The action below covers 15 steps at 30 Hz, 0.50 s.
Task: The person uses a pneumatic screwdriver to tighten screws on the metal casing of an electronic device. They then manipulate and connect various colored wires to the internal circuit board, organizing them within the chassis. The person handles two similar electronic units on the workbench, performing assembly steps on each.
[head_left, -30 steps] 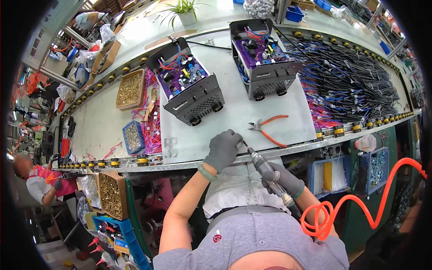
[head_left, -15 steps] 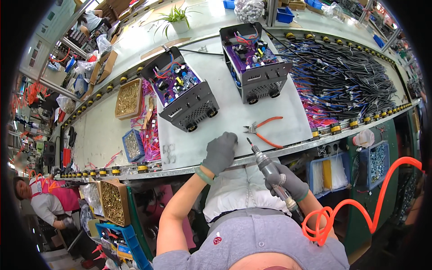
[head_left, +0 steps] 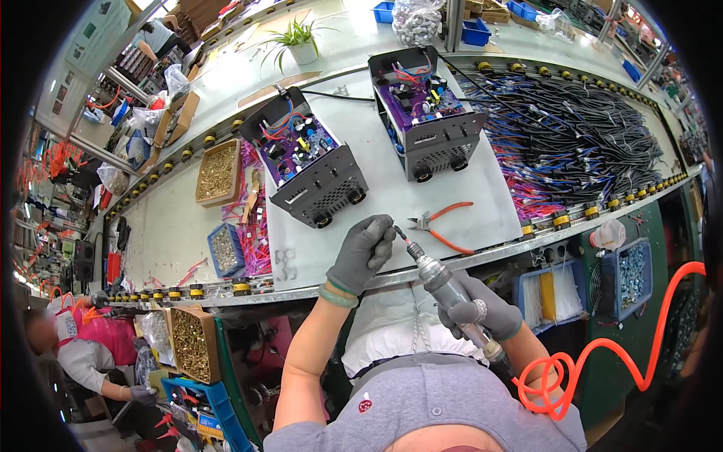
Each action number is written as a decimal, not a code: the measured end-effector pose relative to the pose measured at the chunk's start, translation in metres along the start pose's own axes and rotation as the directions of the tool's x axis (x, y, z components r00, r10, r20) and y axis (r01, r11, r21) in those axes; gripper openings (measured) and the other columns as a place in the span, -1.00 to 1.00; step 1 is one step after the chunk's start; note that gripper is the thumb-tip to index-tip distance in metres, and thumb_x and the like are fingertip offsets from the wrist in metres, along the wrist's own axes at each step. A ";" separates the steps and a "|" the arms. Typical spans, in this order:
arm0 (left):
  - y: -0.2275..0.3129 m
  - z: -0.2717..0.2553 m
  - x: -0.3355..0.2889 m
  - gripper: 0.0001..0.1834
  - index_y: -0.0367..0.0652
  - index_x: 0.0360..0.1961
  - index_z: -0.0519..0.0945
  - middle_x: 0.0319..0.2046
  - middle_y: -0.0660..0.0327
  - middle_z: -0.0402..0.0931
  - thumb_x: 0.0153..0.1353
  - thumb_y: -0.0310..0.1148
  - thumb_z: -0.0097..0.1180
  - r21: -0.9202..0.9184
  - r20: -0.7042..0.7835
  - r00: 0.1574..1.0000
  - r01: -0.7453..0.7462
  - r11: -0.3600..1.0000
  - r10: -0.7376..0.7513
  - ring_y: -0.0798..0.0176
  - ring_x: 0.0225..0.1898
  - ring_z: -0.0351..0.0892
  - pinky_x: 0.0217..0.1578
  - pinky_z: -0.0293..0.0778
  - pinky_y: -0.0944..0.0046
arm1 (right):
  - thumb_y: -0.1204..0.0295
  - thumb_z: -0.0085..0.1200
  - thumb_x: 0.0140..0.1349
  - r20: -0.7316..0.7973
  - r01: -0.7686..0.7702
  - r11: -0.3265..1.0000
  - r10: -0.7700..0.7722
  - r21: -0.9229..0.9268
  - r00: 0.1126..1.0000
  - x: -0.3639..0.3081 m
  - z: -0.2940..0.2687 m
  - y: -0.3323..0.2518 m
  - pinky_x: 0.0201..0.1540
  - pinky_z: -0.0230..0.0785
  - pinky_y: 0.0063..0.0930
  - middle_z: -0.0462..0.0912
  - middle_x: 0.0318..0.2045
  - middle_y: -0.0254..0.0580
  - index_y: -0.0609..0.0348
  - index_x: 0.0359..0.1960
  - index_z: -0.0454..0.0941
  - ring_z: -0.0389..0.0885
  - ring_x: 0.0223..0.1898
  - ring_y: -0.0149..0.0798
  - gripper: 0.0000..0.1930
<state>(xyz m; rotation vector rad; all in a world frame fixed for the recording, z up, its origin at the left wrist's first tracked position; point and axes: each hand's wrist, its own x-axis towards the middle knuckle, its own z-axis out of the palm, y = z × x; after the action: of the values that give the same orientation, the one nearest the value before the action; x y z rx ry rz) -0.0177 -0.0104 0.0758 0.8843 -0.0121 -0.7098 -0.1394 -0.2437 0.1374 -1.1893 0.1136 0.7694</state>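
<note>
My right hand (head_left: 488, 307), in a grey glove, is wrapped round a pneumatic screwdriver (head_left: 444, 285) whose bit points up and to the left. The gloved fingers of my left hand (head_left: 363, 255) are pinched together right by the bit's tip; whatever they hold is too small to make out. Just beyond my hands lie orange-handled cutting pliers (head_left: 444, 226) with their handles apart. Farther back on the white sheet (head_left: 301, 256) stand two open black metal housings, one at left (head_left: 320, 188) and one at right (head_left: 444, 139), both with purple circuit boards inside.
A box of brass-coloured screws (head_left: 218, 173) and a blue bin (head_left: 224, 250) of small parts stand on the left. Bundled black cables (head_left: 587, 135) cover the right side. An orange coiled air hose (head_left: 602, 346) hangs at my right. Another person (head_left: 90, 339) is at lower left.
My left hand has turned and come close to the bit's tip. The screwdriver has moved slightly up and left, and the whole view has shifted a little.
</note>
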 end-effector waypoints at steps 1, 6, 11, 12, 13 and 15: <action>0.000 0.006 0.001 -0.72 -0.23 -0.24 0.50 -0.63 0.35 0.35 0.44 -0.19 0.02 0.002 -0.015 1.000 -0.003 1.000 0.003 0.56 -0.74 0.13 -0.74 0.07 0.51 | -0.16 0.41 -0.17 -0.010 0.000 1.000 0.000 0.000 1.000 -0.001 0.002 -0.001 -0.58 0.43 -0.53 0.48 -0.52 -0.25 0.28 0.09 0.31 0.49 -0.61 -0.42 -0.07; -0.004 0.006 0.007 -0.68 -0.21 -0.23 0.49 -0.57 0.34 0.37 0.40 -0.13 0.08 0.107 -0.009 1.000 0.019 0.994 -0.018 0.55 -0.71 0.16 -0.74 0.11 0.53 | -0.03 0.38 -0.10 -0.016 -0.045 0.999 0.044 -0.030 0.999 0.000 -0.006 0.006 -0.53 0.49 -0.54 0.52 -0.34 -0.18 0.27 0.04 0.36 0.60 -0.51 -0.41 -0.22; 0.009 0.021 0.011 -0.72 -0.24 -0.26 0.52 -0.56 0.30 0.45 0.41 -0.20 0.05 0.347 -0.114 0.991 0.111 0.931 -0.075 0.55 -0.70 0.25 -0.77 0.11 0.52 | 0.06 0.39 -0.07 -0.147 0.035 0.804 -0.151 -0.594 0.978 -0.002 -0.006 -0.003 -0.15 0.55 -0.28 0.61 -0.19 -0.04 0.28 0.18 0.37 0.67 -0.22 -0.20 -0.18; 0.011 0.024 0.013 -0.73 -0.23 -0.26 0.51 -0.55 0.28 0.48 0.41 -0.20 0.05 0.401 -0.158 0.984 0.146 0.904 -0.089 0.55 -0.72 0.26 -0.77 0.11 0.52 | 0.11 0.38 -0.06 -0.204 -0.088 0.687 -0.089 -0.721 0.975 -0.003 -0.008 -0.006 0.06 0.45 -0.18 0.63 -0.14 0.01 0.27 0.26 0.33 0.62 -0.07 -0.10 -0.14; 0.011 0.024 0.015 -0.73 -0.23 -0.27 0.51 -0.56 0.28 0.48 0.41 -0.21 0.05 0.388 -0.147 0.986 0.134 0.912 -0.082 0.55 -0.72 0.26 -0.77 0.11 0.52 | 0.12 0.37 -0.05 -0.175 -0.045 0.725 -0.104 -0.687 0.979 -0.003 -0.014 -0.003 -0.01 0.48 -0.21 0.62 -0.17 -0.01 0.25 0.26 0.32 0.63 -0.13 -0.12 -0.15; 0.004 0.020 0.019 -0.75 -0.22 -0.27 0.51 -0.56 0.28 0.49 0.41 -0.22 0.05 0.363 -0.121 0.990 0.112 0.925 -0.072 0.55 -0.74 0.26 -0.78 0.11 0.51 | 0.14 0.36 -0.04 -0.124 0.034 0.794 -0.136 -0.607 0.983 0.001 -0.025 0.008 -0.16 0.54 -0.26 0.61 -0.23 -0.05 0.22 0.27 0.32 0.66 -0.26 -0.17 -0.17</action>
<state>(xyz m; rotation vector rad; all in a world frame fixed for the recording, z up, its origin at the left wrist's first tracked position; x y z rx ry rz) -0.0064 -0.0333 0.0867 1.2913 -0.0104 -0.7608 -0.1356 -0.2637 0.1210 -1.8597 -0.0627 0.6420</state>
